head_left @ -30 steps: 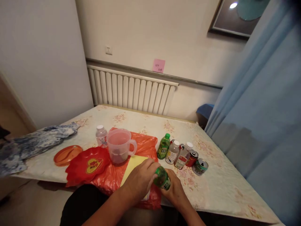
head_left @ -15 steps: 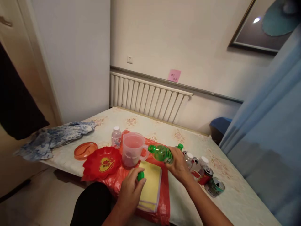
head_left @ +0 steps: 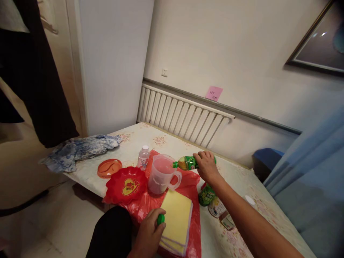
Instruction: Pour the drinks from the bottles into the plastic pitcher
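My right hand (head_left: 206, 166) grips a green plastic bottle (head_left: 189, 163), tipped on its side with its uncapped mouth at the rim of a clear plastic measuring jug (head_left: 158, 179). Whether liquid is running out is too small to tell. Lower down, my left hand (head_left: 150, 229) pinches a green bottle cap (head_left: 160, 219) between thumb and fingers. The jug stands upright on a red plastic bag (head_left: 195, 218). Beside my left hand lies a stack of yellow cloths (head_left: 177, 215). A red scalloped plate (head_left: 114, 188) is left of the jug.
A small clear bottle with a white cap (head_left: 143, 157) and an orange lid (head_left: 107, 168) stand at the left. Several bottles and cans, including a green one (head_left: 206, 195), are partly behind my right arm. A blue patterned cloth (head_left: 86, 152) lies on the table's left edge.
My right hand has swung the bottle to lie nearly level, bringing its mouth over to the jug's rim. My left hand still pinches the cap. The camera view has shifted left.
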The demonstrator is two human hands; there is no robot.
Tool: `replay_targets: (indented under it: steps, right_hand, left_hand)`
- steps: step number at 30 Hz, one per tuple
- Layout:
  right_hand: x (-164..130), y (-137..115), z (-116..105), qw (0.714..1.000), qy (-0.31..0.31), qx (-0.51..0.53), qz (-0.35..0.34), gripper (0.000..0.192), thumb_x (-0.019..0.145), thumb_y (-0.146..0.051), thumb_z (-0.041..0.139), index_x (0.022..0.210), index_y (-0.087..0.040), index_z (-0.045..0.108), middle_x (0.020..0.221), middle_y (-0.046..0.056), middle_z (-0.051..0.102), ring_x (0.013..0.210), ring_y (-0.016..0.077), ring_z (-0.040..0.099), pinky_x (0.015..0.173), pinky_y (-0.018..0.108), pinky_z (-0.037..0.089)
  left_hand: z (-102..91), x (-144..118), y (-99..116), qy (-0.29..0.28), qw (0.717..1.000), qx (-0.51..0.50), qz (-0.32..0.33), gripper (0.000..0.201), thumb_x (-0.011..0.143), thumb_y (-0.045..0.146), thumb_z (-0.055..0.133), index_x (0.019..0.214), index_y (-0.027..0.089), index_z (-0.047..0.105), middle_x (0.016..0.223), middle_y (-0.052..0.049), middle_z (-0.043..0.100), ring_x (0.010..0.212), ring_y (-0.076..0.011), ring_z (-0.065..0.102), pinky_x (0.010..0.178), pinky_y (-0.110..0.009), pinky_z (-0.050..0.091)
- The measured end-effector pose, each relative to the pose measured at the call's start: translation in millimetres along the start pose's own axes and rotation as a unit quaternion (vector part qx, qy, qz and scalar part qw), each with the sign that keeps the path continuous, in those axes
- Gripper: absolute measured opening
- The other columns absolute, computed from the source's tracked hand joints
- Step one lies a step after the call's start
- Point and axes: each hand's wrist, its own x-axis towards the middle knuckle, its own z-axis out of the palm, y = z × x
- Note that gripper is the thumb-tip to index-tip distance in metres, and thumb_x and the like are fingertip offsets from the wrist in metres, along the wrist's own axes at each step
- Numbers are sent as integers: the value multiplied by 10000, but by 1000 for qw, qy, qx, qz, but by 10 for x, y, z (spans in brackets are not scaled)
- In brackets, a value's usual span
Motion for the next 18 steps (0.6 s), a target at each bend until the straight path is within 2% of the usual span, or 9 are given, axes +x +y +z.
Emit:
replay_targets:
  steps: [8, 15, 18]
  right_hand:
    - [234, -66, -183, 996, -7, -47, -69, 453, 789, -29, 513, 1201, -187, 613, 1121, 137, 625, 1086, 304, 469, 1084, 494, 191]
    - [378, -138, -355, 989, -12, -83, -121, 335, 868, -80, 503, 1167, -164, 629, 1086, 150, 628, 1101, 322, 471, 1105, 512, 172]
    - [411, -157, -398, 985, -13, -100, -140, 282, 895, -148, 525, 1160, -166, 622, 1093, 147, 621, 1106, 324, 470, 1111, 519, 169]
  left_hand:
    - [-12, -9, -5, -13, 1000, 2, -15, 371, 708, 284, 512, 1025, 186, 679, 859, -70, 685, 816, -256, 634, 784, -366, 507]
    - [13, -16, -7, -25, 999, -28, -15, 384, 744, 325, 483, 1048, 180, 667, 1040, -99, 696, 945, -266, 634, 870, -368, 483]
    - [16, -12, 4, -35, 999, -21, -27, 421, 736, 329, 467, 1070, 162, 662, 1051, -110, 693, 956, -268, 630, 882, -366, 477]
